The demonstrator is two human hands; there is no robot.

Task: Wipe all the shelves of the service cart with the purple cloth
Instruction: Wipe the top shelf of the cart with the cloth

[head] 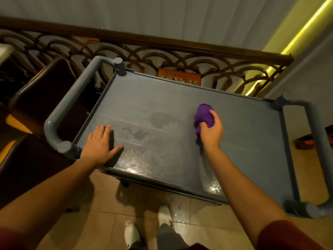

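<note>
The grey service cart's top shelf (162, 98) fills the middle of the head view, with wet patches and streaks near its centre. My right hand (211, 131) is closed around the bunched purple cloth (203, 115), which presses on the right half of the shelf. My left hand (100, 143) lies flat on the shelf's near left corner, fingers spread, holding nothing. The lower shelves are hidden under the top one.
Grey handles stand at the cart's left end (72, 101) and right end (317, 141). Dark brown chairs (46, 91) crowd the left side. A wooden lattice railing (180, 56) runs behind the cart. My white shoes (164, 214) stand on the tiled floor.
</note>
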